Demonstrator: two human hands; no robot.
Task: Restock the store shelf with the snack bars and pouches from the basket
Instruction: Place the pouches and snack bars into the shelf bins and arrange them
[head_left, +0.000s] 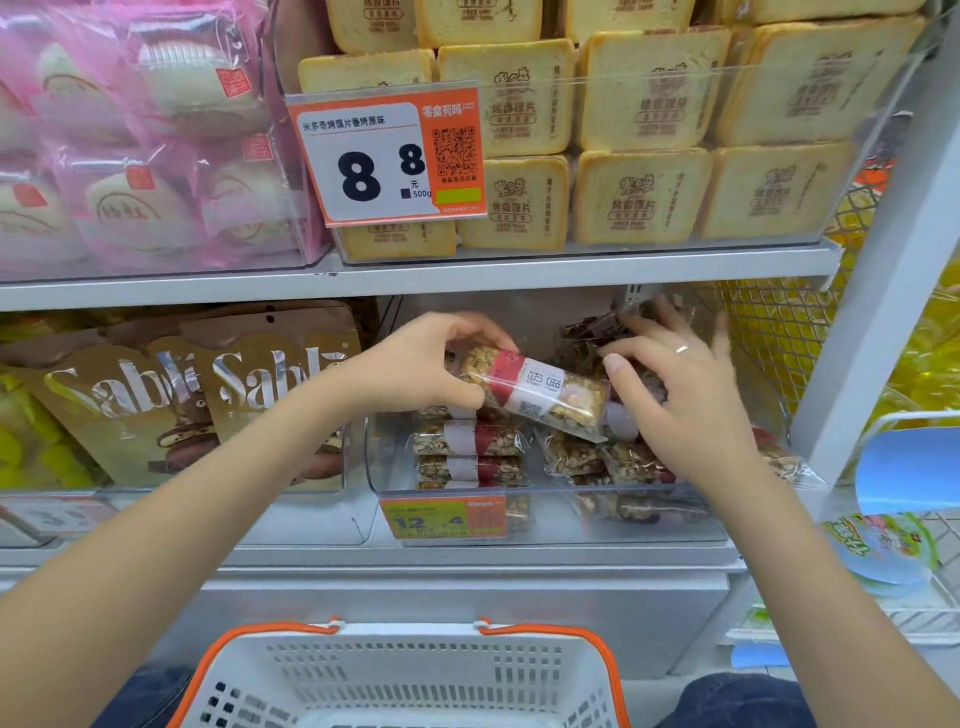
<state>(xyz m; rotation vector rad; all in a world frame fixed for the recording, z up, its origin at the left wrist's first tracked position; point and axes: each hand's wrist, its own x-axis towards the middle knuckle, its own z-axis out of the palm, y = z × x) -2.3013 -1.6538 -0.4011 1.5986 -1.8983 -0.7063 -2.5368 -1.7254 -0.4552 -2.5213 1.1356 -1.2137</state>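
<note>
My left hand (423, 364) grips one end of a clear-wrapped nut snack bar (540, 392) with a red and white label, holding it tilted above the clear shelf bin (649, 512). My right hand (685, 395) reaches into the same bin with fingers spread, resting on the dark-wrapped bars and pouches (597, 327) at the back right. Several more nut bars (467, 439) lie stacked in the bin's left side. The white basket with orange handles (405, 670) stands low in front of me; its inside is mostly out of view.
Brown Sablé pouches (249, 384) fill the bin to the left. On the shelf above stand toast-slice packs (644, 197), pink bun bags (130, 156) and a price tag (389, 161). A white upright (883, 291) and wire mesh (769, 332) bound the right side.
</note>
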